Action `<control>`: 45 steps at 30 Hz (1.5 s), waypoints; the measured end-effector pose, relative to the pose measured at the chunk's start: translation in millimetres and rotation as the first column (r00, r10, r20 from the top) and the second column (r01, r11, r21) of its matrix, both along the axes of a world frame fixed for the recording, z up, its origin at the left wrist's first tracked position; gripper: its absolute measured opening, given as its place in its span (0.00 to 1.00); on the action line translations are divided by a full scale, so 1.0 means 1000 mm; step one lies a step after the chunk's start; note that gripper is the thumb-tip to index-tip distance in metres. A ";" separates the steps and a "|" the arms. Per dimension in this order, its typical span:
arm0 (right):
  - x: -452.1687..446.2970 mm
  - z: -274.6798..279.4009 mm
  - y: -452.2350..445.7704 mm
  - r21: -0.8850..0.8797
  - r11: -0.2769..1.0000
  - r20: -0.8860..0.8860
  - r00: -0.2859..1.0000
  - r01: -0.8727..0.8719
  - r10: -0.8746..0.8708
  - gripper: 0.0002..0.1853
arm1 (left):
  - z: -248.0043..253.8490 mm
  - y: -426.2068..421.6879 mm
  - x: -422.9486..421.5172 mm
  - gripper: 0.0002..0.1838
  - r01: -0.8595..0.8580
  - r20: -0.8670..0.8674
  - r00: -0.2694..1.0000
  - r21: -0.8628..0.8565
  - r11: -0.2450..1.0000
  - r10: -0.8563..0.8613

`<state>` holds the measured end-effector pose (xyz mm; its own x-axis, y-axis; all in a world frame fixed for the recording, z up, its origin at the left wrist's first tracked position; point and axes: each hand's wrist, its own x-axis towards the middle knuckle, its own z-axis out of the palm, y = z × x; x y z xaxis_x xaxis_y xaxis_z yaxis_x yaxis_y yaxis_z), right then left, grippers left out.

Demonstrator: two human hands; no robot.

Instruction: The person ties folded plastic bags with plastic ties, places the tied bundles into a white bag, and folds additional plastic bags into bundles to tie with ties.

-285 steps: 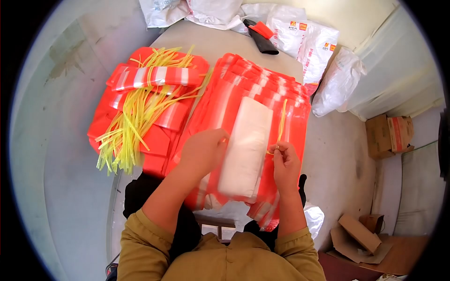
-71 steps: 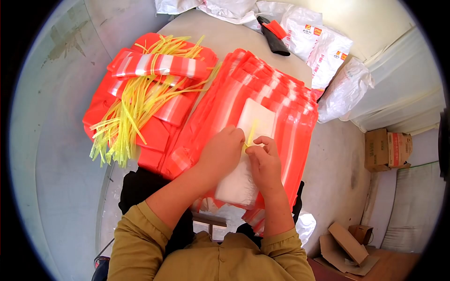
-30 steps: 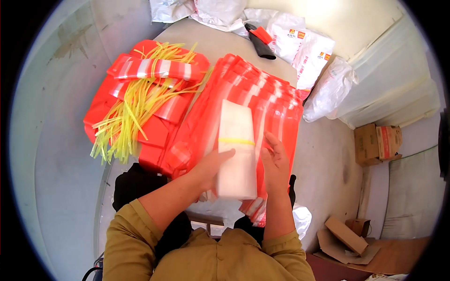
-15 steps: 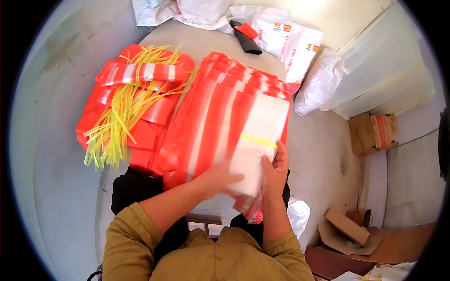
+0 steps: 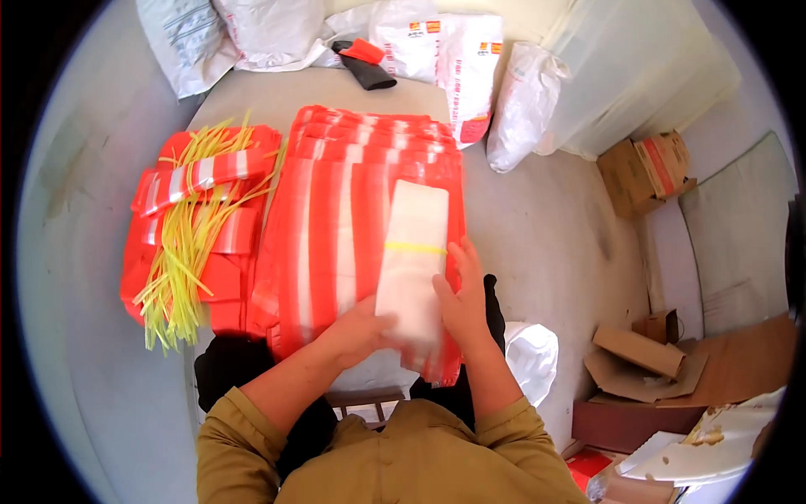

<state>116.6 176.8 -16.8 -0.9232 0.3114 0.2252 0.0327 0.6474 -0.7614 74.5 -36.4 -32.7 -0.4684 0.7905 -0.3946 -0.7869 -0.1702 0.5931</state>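
Note:
A folded white bundle (image 5: 413, 214), apparently of thin plastic, has a yellow strip tied around its middle. It lies upright in view over a stack of red-and-white striped plastic sheets or bags (image 5: 323, 227). At its lower left edge, my left hand (image 5: 357, 334) grips it, the fingertips blurred. My right hand (image 5: 462, 294) holds its right edge, thumb on the near face and fingers along the side. On the left, yellow plastic strips (image 5: 180, 269) are spread over a red folded pile (image 5: 227, 290), with a striped folded bundle (image 5: 201, 175) across them.
White printed sacks (image 5: 470, 76) line the back, a black-and-red object (image 5: 368, 67) beside them. Cardboard boxes (image 5: 642, 176) stand by the right wall. Opened cardboard (image 5: 646, 361) lies at lower right. A white bag (image 5: 531, 357) is by my right leg.
The view has shifted, so the surroundings sit further left. The white bundle is turned more upright, and my left hand has come against its lower left edge.

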 end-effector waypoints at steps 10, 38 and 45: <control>0.069 0.003 0.011 -0.910 0.413 0.101 0.975 0.011 0.198 0.38 | 0.015 0.032 0.058 0.24 0.078 0.003 0.997 -0.193 0.978 -0.078; 0.416 -0.302 0.232 -0.808 -0.041 0.536 0.703 0.588 -0.468 0.24 | -0.222 -0.090 0.118 0.17 0.214 -0.313 0.618 -0.816 0.537 -0.721; 0.397 -0.332 0.229 -0.770 -0.242 0.600 0.542 0.590 -0.589 0.25 | -0.232 -0.094 0.124 0.18 0.189 -0.324 0.551 -0.849 0.493 -0.769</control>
<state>513.2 406.0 -349.2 -0.1815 0.6421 -0.7448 -0.0559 -0.7629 -0.6441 198.2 -130.4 -264.9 -0.4297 0.5893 -0.6842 0.0162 0.7626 0.6466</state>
